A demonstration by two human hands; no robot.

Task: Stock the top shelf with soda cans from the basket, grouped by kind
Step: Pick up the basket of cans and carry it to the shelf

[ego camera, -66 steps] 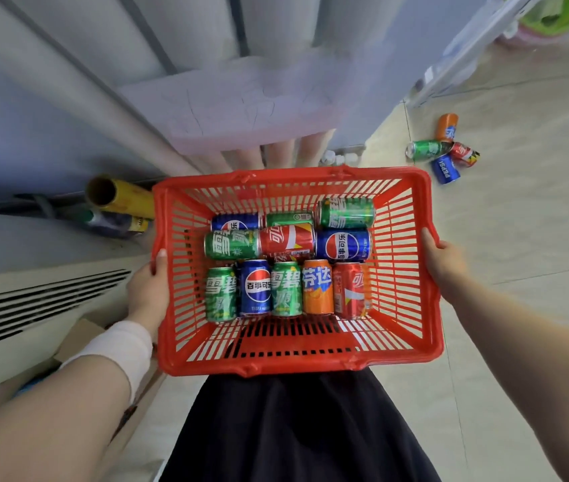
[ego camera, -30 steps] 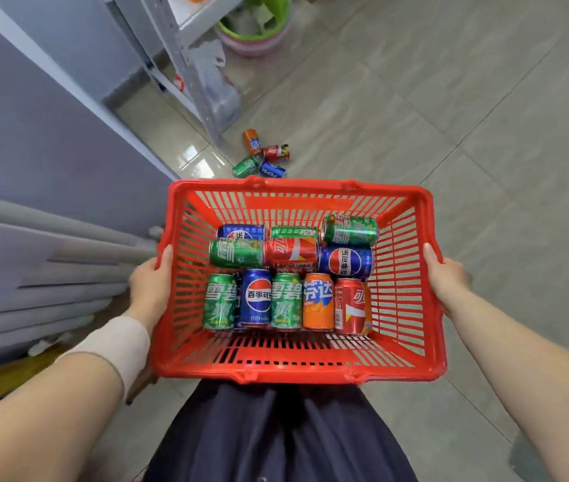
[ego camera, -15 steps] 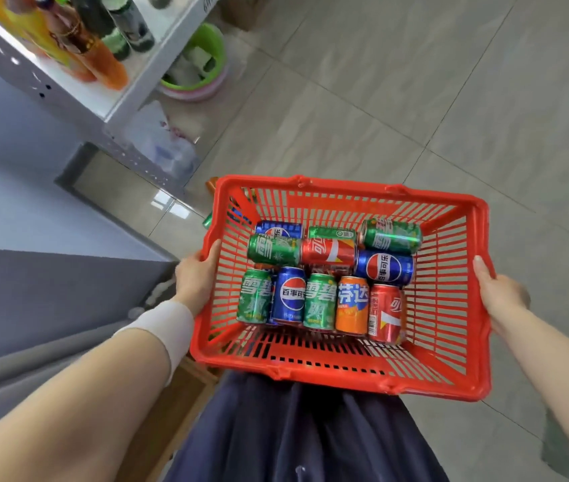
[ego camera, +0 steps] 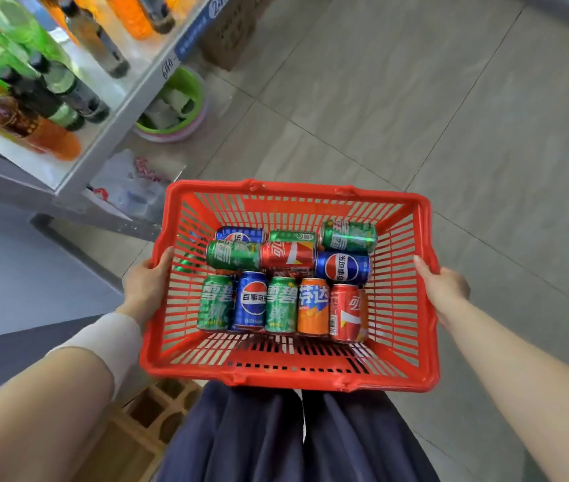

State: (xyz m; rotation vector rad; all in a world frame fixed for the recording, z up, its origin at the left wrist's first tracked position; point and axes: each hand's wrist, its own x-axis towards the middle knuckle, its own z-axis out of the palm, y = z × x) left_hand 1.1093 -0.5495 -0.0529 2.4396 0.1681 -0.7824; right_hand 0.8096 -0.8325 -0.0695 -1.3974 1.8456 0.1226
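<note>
I hold a red plastic basket (ego camera: 286, 372) in front of my body. My left hand (ego camera: 147, 285) grips its left rim and my right hand (ego camera: 444, 288) grips its right rim. Several soda cans lie inside in two rows. The near row has a green can (ego camera: 215, 303), a blue can (ego camera: 253, 302), another green can (ego camera: 281, 305), an orange can (ego camera: 313, 307) and a red can (ego camera: 345, 313). The far row holds more green, red (ego camera: 288, 255) and blue (ego camera: 343, 266) cans. A grey metal shelf (ego camera: 109, 133) stands at the upper left.
The shelf carries green, dark and orange bottles (ego camera: 64, 88). A green and pink basin (ego camera: 175, 109) sits on the tiled floor beside it, with a plastic bag (ego camera: 130, 182) under the shelf. A cardboard divider box (ego camera: 144, 422) lies by my left leg. Open floor spreads to the right.
My view has swung from the grey wall to the shelf, which now fills the upper left. Both hands have kept their grip on the basket. The cans have not shifted.
</note>
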